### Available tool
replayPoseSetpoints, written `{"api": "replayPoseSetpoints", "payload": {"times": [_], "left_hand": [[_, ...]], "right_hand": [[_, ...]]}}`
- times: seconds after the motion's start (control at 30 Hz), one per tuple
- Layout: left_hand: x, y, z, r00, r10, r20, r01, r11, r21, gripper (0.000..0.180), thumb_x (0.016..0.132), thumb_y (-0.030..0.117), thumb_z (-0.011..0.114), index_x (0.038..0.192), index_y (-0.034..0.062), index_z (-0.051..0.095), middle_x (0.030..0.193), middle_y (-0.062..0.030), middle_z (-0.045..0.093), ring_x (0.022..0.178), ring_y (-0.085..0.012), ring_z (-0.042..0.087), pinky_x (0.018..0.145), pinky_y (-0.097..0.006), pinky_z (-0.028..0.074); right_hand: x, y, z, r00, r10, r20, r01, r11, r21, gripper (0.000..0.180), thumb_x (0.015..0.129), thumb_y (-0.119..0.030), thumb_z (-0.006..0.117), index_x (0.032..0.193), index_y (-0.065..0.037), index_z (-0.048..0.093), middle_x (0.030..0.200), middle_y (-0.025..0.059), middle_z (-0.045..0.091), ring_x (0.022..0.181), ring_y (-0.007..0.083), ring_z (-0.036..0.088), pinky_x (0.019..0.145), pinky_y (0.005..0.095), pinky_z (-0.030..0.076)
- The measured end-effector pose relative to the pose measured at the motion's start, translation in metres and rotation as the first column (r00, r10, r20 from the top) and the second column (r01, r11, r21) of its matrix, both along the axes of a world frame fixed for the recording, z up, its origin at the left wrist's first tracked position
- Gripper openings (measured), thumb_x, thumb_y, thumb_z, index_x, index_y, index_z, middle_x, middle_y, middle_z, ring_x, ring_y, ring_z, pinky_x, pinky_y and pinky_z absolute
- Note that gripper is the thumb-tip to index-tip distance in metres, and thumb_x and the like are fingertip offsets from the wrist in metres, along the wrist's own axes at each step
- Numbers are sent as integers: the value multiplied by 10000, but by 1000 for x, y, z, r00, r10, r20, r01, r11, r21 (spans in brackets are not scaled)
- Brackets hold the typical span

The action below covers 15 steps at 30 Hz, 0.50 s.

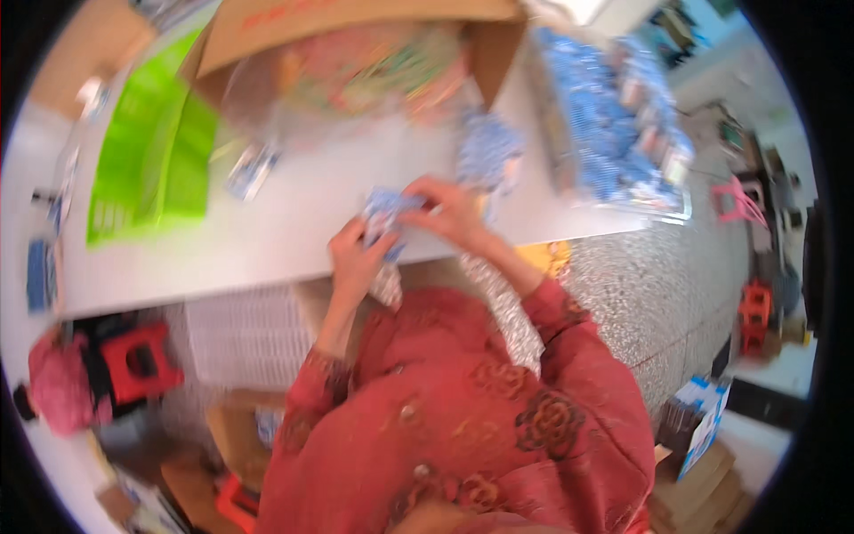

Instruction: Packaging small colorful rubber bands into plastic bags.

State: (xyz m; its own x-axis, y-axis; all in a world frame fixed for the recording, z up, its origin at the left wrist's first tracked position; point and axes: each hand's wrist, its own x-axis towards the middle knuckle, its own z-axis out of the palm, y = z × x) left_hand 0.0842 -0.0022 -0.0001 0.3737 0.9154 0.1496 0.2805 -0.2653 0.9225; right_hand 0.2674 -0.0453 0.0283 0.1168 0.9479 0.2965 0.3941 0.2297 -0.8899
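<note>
Head view, blurred by motion: a small blue-and-white packet (384, 214) is held between both hands just above the near edge of the white table (267, 240), directly in front of the person's chest. It looks like a thin, flat sachet of printed film or paper, so I would judge it very light, limp rather than stiff, probably a little slick, and easy to crease but not breakable. Such a thing is best taken by its edges or corners with the fingertips, which is how it appears to be held now.

The left hand (356, 258) comes up from below, wrist bent back, its fingers closed in a pinch on the packet's lower left part. The right hand (449, 212) reaches in from the right with the forearm slanting up from the elbow, fingers curled and pinching the packet's upper right edge. Both forearms wear red patterned sleeves (551, 356).

Just beyond the right hand lies a small heap of similar blue packets (487, 151) on the table. Farther right is a tray-like box (614, 133) filled with many more of them. At the table's far side stands an open cardboard box (356, 44) holding something in clear plastic wrap, too blurred to tell. A bright green sheet or bag (151, 160) lies to the left. Under the table, at the left, a red stool (138, 360) stands on the floor.
</note>
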Motion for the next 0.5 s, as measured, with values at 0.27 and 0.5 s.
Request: {"api": "replayPoseSetpoints", "payload": {"times": [0.27,0.5], "left_hand": [[-9,-4,-2,993,-52,107,67,988,-140,178,712,64,752,730,7,585,651,13,559,613,-49,460,547,-237,408],[-4,-3,10,980,-71,184,105,977,-184,124,741,36,731,791,6,621,703,27,585,640,-35,477,574,-213,419]], "right_hand": [[-6,-13,10,997,-2,72,-11,985,175,277,732,-71,709,981,-50,588,1019,98,556,853,259,600,708,331,496],[-6,-15,11,988,-5,152,-37,961,276,178,739,-75,685,889,-35,599,992,99,562,881,284,591,763,354,492]]}}
